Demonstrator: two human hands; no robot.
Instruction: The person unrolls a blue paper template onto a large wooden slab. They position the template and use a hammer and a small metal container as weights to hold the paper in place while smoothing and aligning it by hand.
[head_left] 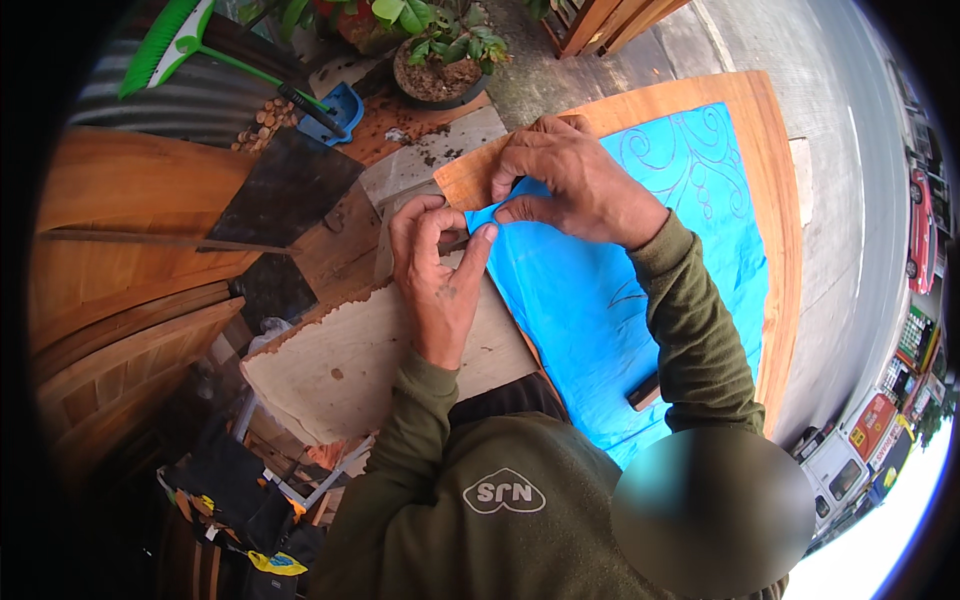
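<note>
The grip of the left hand (438, 285) and that of the right hand (585, 185) both pinch one corner of the blue sheet (560, 285) between thumb and fingers, close together. The sheet lies over an orange-brown wooden panel (775, 135), its far part bearing drawn scrolls, with a dark block (645, 392) on it near the right forearm. Beyond the hands stand a potted plant (440, 80) and a blue dustpan (340, 112).
</note>
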